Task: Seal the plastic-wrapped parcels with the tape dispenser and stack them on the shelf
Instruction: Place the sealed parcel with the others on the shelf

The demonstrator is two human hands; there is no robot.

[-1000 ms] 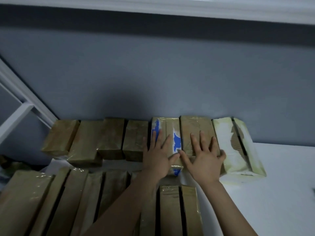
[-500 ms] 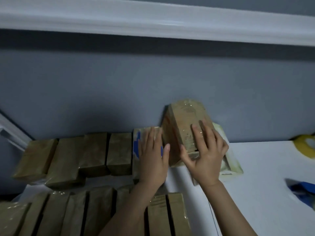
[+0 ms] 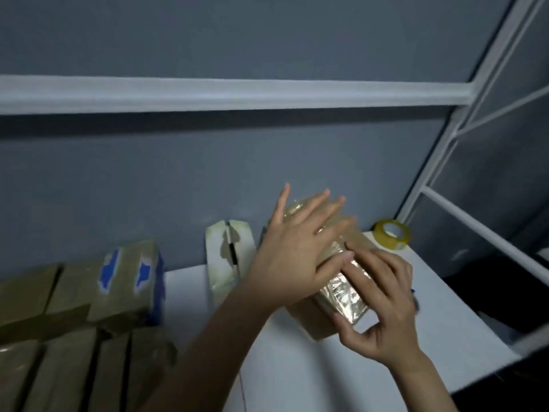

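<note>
At eight o'clock of the view: brown parcels (image 3: pixel 44 307) in rows on the white shelf (image 3: pixel 297 376), packed side by side. At the right end of the back row, a blue-patched parcel (image 3: pixel 130 281). At its three o'clock, set apart, a white pack (image 3: pixel 225 257) standing against the grey wall (image 3: pixel 208 173).

Next, the left hand (image 3: pixel 294 248): fingers straight and spread, pressing flat on top of the wrapped parcel (image 3: pixel 335 281). Sits at four o'clock of centre, near end down on the shelf, glossy film catching the light.

At the parcel's five o'clock, the right hand (image 3: pixel 383 307): fingers curled over the near end, thumb hooked at the lower corner, gripping it. Hands close together, fingertips almost meeting on the film.

Just past the right hand, a blue sliver (image 3: pixel 415 300), perhaps a tool, too blurred to name. At the parcel's one o'clock, a yellow tape roll (image 3: pixel 391 234) on the shelf beside the white rack post (image 3: pixel 439 150).
</note>
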